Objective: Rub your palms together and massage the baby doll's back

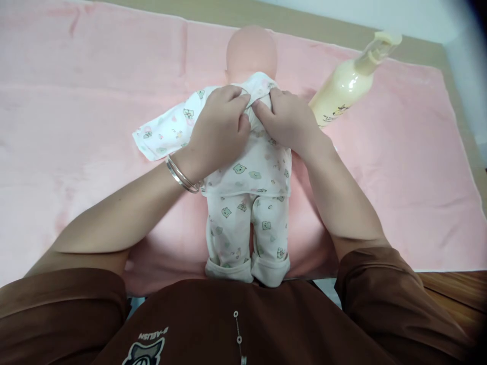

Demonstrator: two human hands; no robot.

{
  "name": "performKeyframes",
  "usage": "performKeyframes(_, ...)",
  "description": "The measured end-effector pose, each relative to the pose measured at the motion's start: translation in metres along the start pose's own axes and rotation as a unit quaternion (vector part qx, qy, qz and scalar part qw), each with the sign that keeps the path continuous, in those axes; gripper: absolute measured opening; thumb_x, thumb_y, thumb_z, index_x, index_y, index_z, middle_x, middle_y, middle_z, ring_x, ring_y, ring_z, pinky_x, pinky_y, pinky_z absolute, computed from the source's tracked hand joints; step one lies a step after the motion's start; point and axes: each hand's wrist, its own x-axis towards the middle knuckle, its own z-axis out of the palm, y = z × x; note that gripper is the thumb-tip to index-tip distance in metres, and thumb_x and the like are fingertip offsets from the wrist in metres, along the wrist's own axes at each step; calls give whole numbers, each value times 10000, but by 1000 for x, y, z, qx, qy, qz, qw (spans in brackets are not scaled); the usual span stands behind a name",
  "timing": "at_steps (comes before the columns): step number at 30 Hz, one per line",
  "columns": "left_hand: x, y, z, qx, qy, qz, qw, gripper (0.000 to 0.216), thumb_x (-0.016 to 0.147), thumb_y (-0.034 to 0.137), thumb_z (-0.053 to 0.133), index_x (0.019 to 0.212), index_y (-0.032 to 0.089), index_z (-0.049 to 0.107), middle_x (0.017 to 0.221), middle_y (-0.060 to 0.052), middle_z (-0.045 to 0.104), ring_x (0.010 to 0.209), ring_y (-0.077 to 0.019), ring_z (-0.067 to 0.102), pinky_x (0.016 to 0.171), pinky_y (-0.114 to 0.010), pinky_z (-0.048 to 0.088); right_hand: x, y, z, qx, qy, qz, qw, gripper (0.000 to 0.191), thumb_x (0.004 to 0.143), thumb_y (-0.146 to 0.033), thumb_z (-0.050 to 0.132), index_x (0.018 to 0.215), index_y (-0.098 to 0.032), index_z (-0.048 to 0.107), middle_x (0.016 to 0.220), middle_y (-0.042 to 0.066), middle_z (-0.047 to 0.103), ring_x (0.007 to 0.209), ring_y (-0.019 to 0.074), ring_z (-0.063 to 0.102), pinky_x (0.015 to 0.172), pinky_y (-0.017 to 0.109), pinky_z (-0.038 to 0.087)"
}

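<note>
A baby doll (251, 50) lies on its back on a pink blanket (76, 101), its feet toward me. It wears a white printed top (258, 167) and matching trousers (243, 228). My left hand (220, 126) pinches the top's cloth at the doll's chest, just below the collar. My right hand (285, 119) pinches the same cloth from the other side, fingertips almost touching the left ones. One sleeve (163, 132) of the top lies spread out to the left. Silver bangles (182, 175) sit on my left wrist.
A cream pump bottle (346, 86) lies on the blanket right of the doll's head, close to my right hand. The blanket covers a wooden surface (456, 289) whose bare edge shows at lower right. A wall (380, 15) runs along the back.
</note>
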Motion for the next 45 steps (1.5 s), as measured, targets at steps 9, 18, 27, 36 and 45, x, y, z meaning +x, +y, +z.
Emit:
performKeyframes(9, 17, -40, 25, -36, -6, -138, 990, 434, 987, 643, 392, 1000, 263, 600, 1076, -115, 637, 1130, -296, 519, 1053, -526, 395, -25, -21, 2, -63, 36, -66, 995, 510, 1043, -474, 205, 1027, -196, 633, 1037, 156, 659, 1052, 321, 603, 966, 501, 490)
performKeyframes(18, 2, 1, 1, 101, -25, -60, 993, 305, 977, 225, 356, 1099, 186, 632, 1153, -174, 623, 1151, -344, 562, 1036, -468, 462, -10, -11, -12, -39, -27, -18, 999, 457, 1033, -489, 254, 867, -225, 589, 927, 118, 689, 866, 271, 635, 732, 372, 454)
performKeyframes(27, 7, 2, -7, 26, -14, -55, 998, 258, 869, 157, 473, 665, 255, 351, 935, -95, 609, 1030, -276, 599, 932, -443, 521, -16, -18, -13, -82, -25, -36, 996, 518, 1059, -432, 240, 1241, -96, 589, 1167, 189, 673, 1104, 324, 634, 906, 399, 472)
performKeyframes(36, 20, -27, 13, 53, -57, -148, 986, 188, 1015, 344, 408, 982, 258, 572, 1010, -88, 615, 1010, -245, 546, 946, -456, 474, -29, -30, -10, -138, 21, -66, 988, 382, 1041, -317, 275, 1029, -152, 619, 1038, 158, 688, 985, 290, 649, 804, 388, 497)
performKeyframes(45, -5, 15, -5, 83, -55, -28, 995, 453, 871, 125, 460, 1305, 144, 590, 1306, -159, 576, 1339, -334, 498, 1195, -473, 420, 3, 3, -1, 13, -7, 14, 1000, 457, 1038, -497, 234, 1091, -235, 605, 1163, 120, 716, 1083, 302, 641, 955, 471, 477)
